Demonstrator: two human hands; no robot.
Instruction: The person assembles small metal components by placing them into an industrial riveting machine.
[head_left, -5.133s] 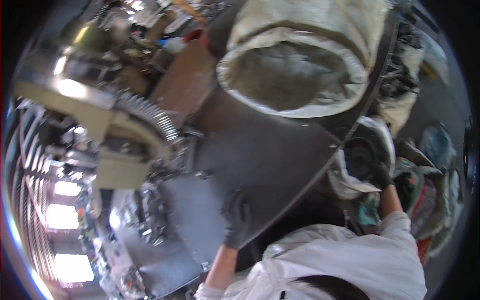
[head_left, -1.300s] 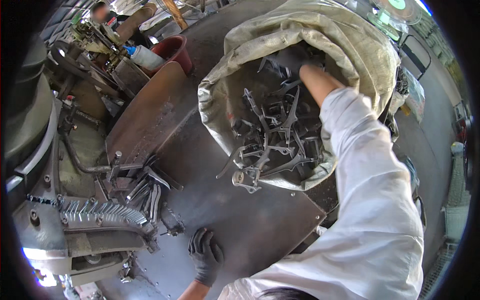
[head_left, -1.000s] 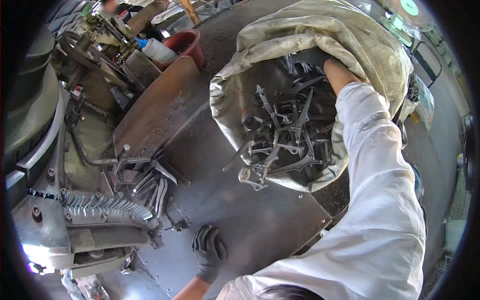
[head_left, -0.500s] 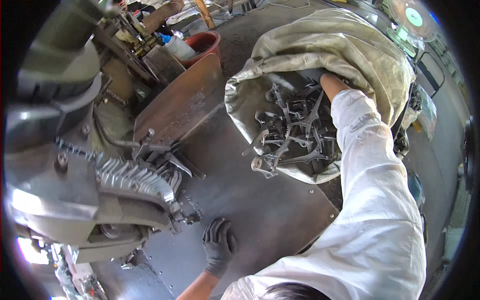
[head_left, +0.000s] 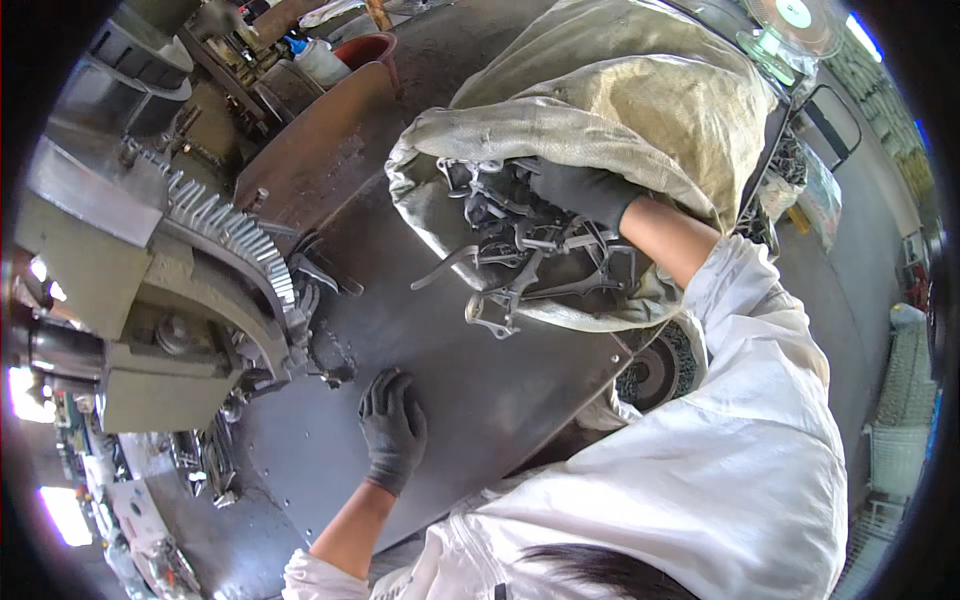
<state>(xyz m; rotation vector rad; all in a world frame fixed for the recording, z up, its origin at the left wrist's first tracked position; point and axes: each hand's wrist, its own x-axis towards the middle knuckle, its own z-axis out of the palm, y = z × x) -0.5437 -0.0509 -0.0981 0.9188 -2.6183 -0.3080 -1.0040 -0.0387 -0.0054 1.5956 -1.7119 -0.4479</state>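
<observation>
Metal levers best freed singly — right hand in woven sack, grip cannot be told — left hand laid loosely spread.

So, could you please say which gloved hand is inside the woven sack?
The right gloved hand, among branched metal parts; the left hand is over the metal tabletop.

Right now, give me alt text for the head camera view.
A person's gloved right hand reaches into a pale sack of grey metal parts on a dark metal table, while the gloved left hand rests on its surface. A bulky machine stands at left.
</observation>
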